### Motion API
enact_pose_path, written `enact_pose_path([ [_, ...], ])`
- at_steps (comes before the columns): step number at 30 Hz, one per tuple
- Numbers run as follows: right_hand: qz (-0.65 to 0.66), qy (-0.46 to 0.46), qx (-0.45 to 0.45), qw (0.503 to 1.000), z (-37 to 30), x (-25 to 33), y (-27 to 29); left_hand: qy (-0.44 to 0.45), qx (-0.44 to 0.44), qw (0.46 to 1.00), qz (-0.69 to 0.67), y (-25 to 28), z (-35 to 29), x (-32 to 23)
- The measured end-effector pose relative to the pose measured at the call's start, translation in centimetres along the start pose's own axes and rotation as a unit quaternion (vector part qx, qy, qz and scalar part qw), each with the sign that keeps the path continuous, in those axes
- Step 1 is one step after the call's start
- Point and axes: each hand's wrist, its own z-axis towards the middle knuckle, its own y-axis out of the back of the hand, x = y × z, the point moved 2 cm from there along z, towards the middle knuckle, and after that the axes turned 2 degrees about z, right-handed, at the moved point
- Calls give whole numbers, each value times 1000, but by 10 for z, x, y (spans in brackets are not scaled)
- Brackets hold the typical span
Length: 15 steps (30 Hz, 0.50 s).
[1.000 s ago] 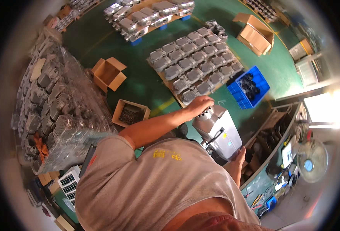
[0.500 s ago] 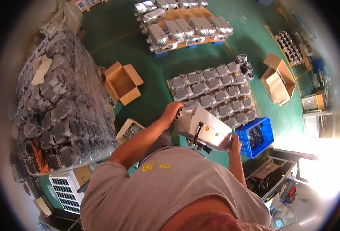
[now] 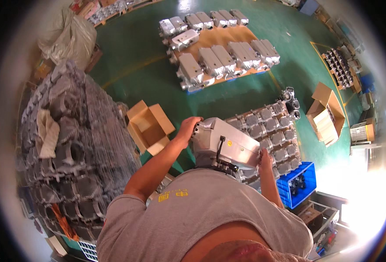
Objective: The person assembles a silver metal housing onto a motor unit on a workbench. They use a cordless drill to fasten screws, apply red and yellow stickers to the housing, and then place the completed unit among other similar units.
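In front of my chest I carry a silver metal housing [image 3: 239, 142], boxy, with a black cable and black connectors on its near side. My left hand [image 3: 188, 130] grips its left end, where a row of dark studs shows. At the opposite end my right hand [image 3: 265, 159] is closed on the right edge. The undersides of the fingers are hidden by the housing. Beyond it a pallet [image 3: 244, 79] bears several similar silver housings, set in rows around bare brown cardboard.
Grey castings [image 3: 269, 125] lie in rows just beyond my right hand. A wrapped stack of castings [image 3: 77, 153] rises at left. Open cardboard boxes [image 3: 147, 126] stand left and right. A blue crate [image 3: 295, 185] holds dark parts. Green floor [image 3: 132, 56] shows between pallets.
My view has shifted, so the far pallet, boxes and blue crate appear lower in the picture. Both hands keep hold of the housing, which sits slightly further left in view.
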Motion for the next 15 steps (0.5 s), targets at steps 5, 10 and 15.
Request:
enact_pose_path([
  [5,-38,31,20,999,62,52,-123,31,-38,999,-7,46,106,-62],
  [10,-89,65,41,993,104,126,-226,57,-64,996,-22,70,182,-144],
  [15,-118,86,32,989,158,171,-300,84,-76,993,-40,103,276,-184],
])
